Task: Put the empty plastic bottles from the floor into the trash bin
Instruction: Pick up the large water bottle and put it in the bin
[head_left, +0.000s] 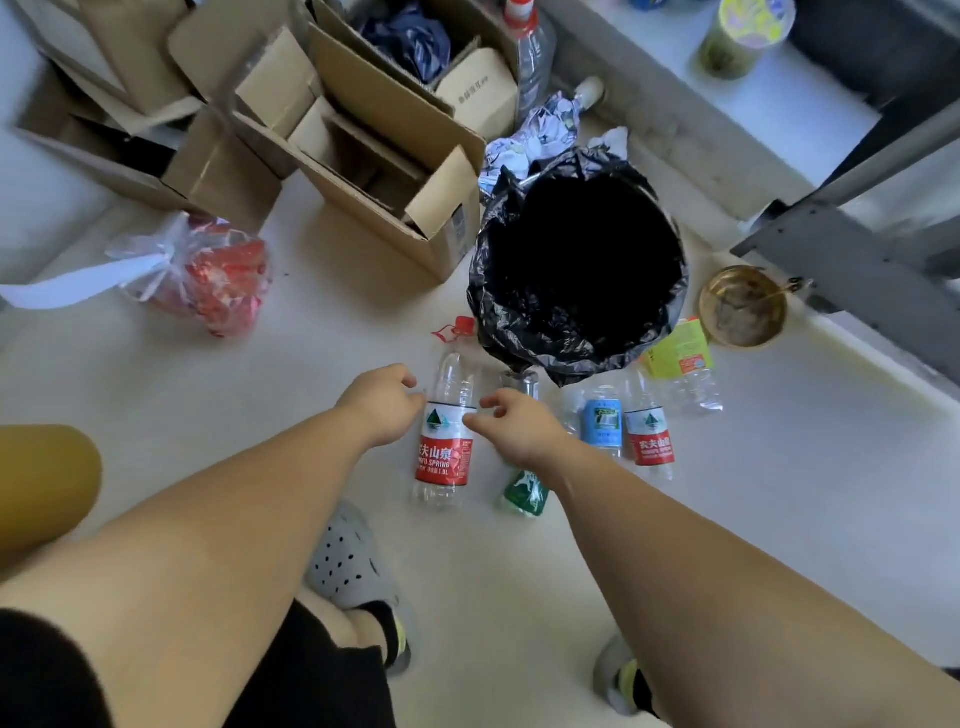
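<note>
A large clear bottle with a red label (445, 441) lies on the floor, its red cap toward the trash bin (519, 312), which is lined with a black bag. My left hand (382, 402) touches the bottle's left side and my right hand (519, 423) its right side, fingers apart on both. Under my right wrist lies a green-labelled bottle (524, 491). Further right lie a blue-labelled bottle (602, 421), a small red-labelled bottle (649, 439) and a yellow-green-labelled bottle (680, 358).
Open cardboard boxes (374, 171) crowd the floor behind and left of the bin. A plastic bag of red items (208, 270) lies at left. A brass bowl (743, 306) sits right of the bin beside a grey metal frame (857, 249). My feet in grey clogs (348, 561) stand below.
</note>
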